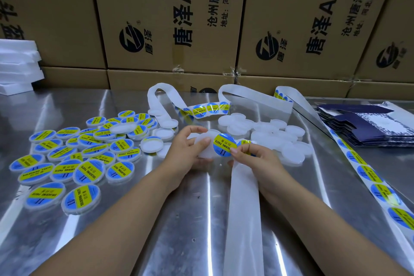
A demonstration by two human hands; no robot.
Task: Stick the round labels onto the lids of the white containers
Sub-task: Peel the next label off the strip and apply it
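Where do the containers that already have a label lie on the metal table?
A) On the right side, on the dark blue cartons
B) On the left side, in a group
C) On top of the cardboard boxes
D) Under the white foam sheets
B: the labelled containers lie grouped on the left part of the metal table, left of both hands.

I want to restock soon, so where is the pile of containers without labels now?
In the head view, the unlabelled containers lie right of centre on the metal table, just beyond the right hand and below the curled label strip.
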